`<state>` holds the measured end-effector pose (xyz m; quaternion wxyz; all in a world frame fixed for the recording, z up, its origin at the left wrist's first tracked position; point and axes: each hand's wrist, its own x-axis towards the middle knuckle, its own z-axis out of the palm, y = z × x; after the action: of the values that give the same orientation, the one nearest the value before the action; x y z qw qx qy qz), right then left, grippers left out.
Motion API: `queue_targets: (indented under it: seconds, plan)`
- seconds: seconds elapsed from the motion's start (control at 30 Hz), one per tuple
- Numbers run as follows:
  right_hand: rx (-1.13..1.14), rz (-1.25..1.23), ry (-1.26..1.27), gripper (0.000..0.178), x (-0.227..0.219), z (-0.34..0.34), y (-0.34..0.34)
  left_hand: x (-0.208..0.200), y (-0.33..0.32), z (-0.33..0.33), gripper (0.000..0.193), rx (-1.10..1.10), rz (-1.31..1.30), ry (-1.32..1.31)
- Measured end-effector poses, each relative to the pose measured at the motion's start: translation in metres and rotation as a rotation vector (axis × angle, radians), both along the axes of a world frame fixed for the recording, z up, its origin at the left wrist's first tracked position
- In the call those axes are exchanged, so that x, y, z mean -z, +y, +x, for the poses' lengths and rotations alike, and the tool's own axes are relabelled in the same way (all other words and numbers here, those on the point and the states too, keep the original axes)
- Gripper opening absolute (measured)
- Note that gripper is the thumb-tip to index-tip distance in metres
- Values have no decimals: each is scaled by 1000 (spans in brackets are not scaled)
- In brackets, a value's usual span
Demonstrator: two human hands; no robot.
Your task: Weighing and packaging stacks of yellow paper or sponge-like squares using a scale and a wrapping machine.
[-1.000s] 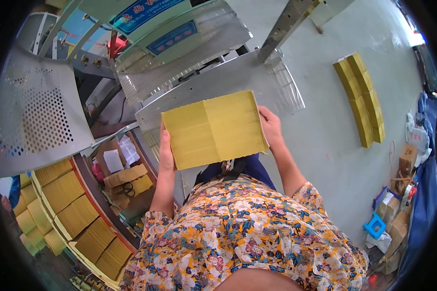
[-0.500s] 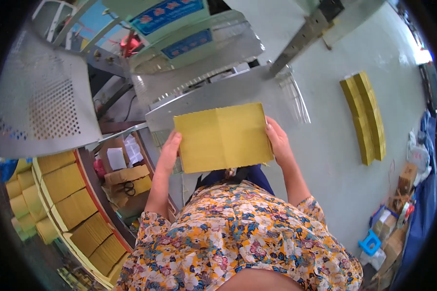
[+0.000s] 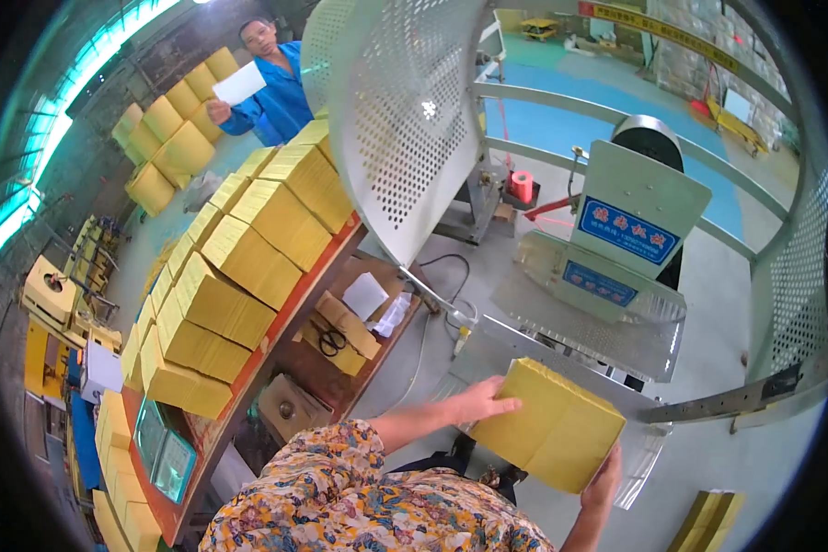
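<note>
A thick stack of yellow paper sheets (image 3: 552, 428) with a crease across its middle is held up in front of me, tilted, its sheet edges showing along the far side. My left hand (image 3: 480, 402) grips its left end, thumb over the top face. At the opposite end my right hand (image 3: 603, 480) is wrapped round the right edge, its fingers partly hidden behind the paper. Just beyond and below the stack is a grey metal machine bed (image 3: 506, 352).
On the left, a red-edged table (image 3: 290, 345) bears rows of yellow paper stacks (image 3: 239, 304). Its shelf holds black scissors (image 3: 327, 338). A perforated guard (image 3: 405, 120) and a machine plate (image 3: 639, 207) stand ahead. Further back, a person in blue (image 3: 281, 92) holds white paper.
My view has swung left, bringing the table, guard and person into sight. Both hands still hold the yellow stack, which now appears lower right and tilted, showing its thickness.
</note>
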<state>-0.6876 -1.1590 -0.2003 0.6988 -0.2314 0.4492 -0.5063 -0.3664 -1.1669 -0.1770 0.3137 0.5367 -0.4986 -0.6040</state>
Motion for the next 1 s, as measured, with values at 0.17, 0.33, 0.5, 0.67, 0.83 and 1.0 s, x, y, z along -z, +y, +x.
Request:
queue_targets:
  seconds: [0.17, 0.33, 0.5, 0.67, 0.83, 1.0]
  plan:
    - [-12, -266, 237, 34, -10, -23, -51, -5, -1, -49, 77, -64, -472, -237]
    - [193, -127, 186, 32, -11, -42, -67, 45, -6, -93, 60, -87, -620, -251]
    - [228, -280, 86, 24, 28, -47, -83, 46, 6, -100, 29, -60, -325, -246]
    - [407, -264, 56, 17, 27, -76, -80, 61, -22, -129, 24, -74, -426, -182]
    - [471, -260, 191, 21, 35, -80, -70, 67, -22, -127, 23, -8, -555, -295]
    - [532, -355, 542, 24, 49, -84, -68, 69, -27, -125, 29, 40, -475, -272]
